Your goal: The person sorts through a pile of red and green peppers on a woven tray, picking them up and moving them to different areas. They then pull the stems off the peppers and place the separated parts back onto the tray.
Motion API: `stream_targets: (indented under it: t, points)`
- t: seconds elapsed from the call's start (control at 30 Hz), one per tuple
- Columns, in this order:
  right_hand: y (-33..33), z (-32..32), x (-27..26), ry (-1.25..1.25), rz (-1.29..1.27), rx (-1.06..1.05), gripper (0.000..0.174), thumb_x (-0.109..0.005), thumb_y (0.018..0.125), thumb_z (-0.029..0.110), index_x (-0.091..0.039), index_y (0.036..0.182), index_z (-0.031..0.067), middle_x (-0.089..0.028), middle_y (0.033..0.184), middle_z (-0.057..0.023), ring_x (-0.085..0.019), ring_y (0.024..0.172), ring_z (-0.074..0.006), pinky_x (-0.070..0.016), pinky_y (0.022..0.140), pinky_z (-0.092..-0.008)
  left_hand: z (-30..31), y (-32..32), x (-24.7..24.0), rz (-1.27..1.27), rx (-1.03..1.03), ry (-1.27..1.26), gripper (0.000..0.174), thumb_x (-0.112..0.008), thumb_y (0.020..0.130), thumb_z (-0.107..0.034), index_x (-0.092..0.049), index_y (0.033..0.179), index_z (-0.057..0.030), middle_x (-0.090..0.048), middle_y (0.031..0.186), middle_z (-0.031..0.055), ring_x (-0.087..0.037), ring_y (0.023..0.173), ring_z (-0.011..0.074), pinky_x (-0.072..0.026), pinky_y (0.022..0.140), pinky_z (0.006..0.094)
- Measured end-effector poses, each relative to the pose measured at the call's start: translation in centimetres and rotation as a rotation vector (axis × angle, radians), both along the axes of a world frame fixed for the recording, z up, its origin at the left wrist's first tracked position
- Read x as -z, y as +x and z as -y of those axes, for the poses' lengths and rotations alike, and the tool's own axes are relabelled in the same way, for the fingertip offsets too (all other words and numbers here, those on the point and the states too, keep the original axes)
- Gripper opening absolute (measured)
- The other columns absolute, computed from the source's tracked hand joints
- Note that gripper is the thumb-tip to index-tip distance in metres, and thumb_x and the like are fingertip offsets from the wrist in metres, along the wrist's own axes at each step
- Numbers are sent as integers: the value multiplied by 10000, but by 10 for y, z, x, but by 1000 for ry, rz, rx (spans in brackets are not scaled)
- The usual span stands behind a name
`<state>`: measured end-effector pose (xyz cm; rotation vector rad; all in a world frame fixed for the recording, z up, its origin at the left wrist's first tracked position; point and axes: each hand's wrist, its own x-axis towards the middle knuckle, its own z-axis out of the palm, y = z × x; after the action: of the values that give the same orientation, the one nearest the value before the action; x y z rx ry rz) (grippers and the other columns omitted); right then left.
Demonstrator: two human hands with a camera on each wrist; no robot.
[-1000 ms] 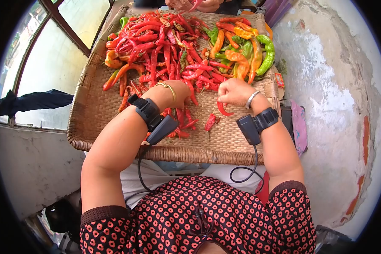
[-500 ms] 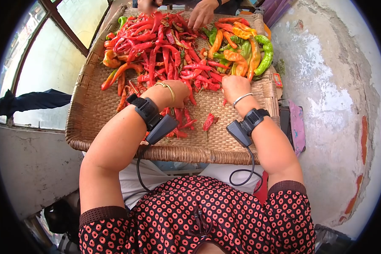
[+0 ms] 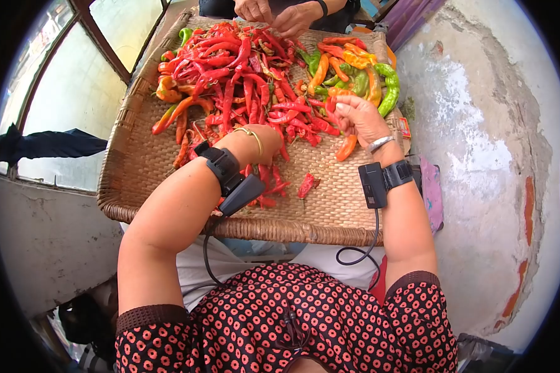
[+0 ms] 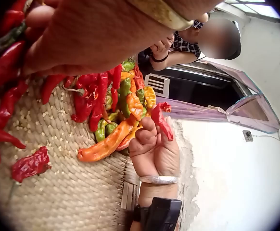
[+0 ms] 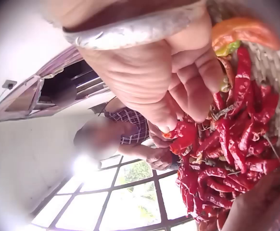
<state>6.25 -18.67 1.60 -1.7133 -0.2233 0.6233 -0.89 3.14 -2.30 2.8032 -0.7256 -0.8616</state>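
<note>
Pinched in my right hand (image 3: 362, 118) is a red chili pepper (image 4: 163, 124), raised over the right side of the woven basket (image 3: 333, 214). Its tip shows beside the thumb in the right wrist view. My left hand (image 3: 262, 142) is low at the near edge of the red chili pile (image 3: 230, 68), with its fingers hidden in the head view. In the left wrist view its curled fingers come right up against red chilies (image 4: 5, 67); I cannot tell whether they grip one. A wrinkled red chili (image 3: 307, 185) lies apart on the weave.
Orange and green peppers (image 3: 389, 87) form a smaller heap at the far right, with one orange pepper (image 3: 346, 148) lying nearer. Across the basket, another person's hands (image 3: 286, 17) work at the pile's far edge. A wall (image 3: 466, 155) stands close on the right.
My right hand dipped to the weave, then rose and moved right with a red chili. An orange pepper now lies below it. The other person's hands reached into the pile and drew back. My left hand stayed.
</note>
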Motion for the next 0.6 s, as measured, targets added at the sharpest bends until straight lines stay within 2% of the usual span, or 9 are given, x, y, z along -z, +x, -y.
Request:
stream_targets:
  t: [0.03,0.07,0.13,0.3,0.33,0.43,0.47,0.53,0.6]
  points:
    - [-3,-4,-1,195,-32,113,214,-559,795,156,-576,946,5,-583,718,-12,-520,531,-34,-389,422,-148,1,0,0,16,-3,8,224,-639,650,-231,-652,858,-150,-625,796,77,-593,782,251,-468,676,360]
    - [-4,-5,0,198,-31,116,214,-559,795,156,-576,946,5,-583,718,-12,-520,531,-34,-389,422,-148,2,-1,-1,17,0,11,224,-639,650,-231,-652,858,-150,-625,796,77,-593,782,251,-468,676,360]
    - [-2,-6,9,-210,153,-77,235,-564,790,149,-570,967,-5,-584,763,-16,-524,539,-49,-415,455,-171,2,-1,-2,29,12,46,212,-637,648,-231,-652,842,-147,-625,795,80,-594,781,251,-469,674,361]
    - [-27,-20,17,-653,170,-865,306,-628,716,166,-576,980,19,-612,780,-67,-582,628,-123,-466,565,-257,2,-1,-4,21,12,51,191,-625,646,-220,-650,814,-133,-626,779,79,-593,763,260,-466,659,369]
    - [-32,-25,15,-708,176,-924,327,-645,689,186,-581,970,30,-618,797,-109,-605,665,-176,-474,609,-298,2,-1,-6,25,1,46,183,-619,646,-212,-649,807,-129,-626,771,76,-593,750,261,-466,654,368]
    - [-38,-27,41,-781,239,-1037,350,-664,659,205,-590,968,60,-619,816,-128,-607,725,-226,-470,657,-328,-10,3,-5,-19,-19,-174,168,-627,640,-192,-638,773,-90,-625,727,70,-602,683,217,-467,620,332]
    - [-41,-27,50,-784,394,-1093,358,-683,629,209,-599,954,84,-620,820,-127,-594,791,-261,-463,683,-347,-13,4,-7,-21,-16,-165,168,-627,640,-192,-638,773,-90,-625,727,70,-602,683,217,-467,620,332]
    - [-44,-28,47,-803,403,-1074,352,-690,620,208,-603,939,86,-620,817,-124,-589,805,-267,-461,688,-350,-20,4,-16,-204,-260,-446,135,-633,668,-150,-618,759,-50,-611,664,37,-576,595,127,-457,553,270]
    - [-45,-27,45,-861,441,-1029,309,-689,611,175,-610,900,99,-618,805,-117,-586,799,-275,-458,686,-352,-25,3,-26,-228,-331,-570,100,-625,687,-130,-608,740,-46,-592,639,20,-547,566,97,-440,516,244]
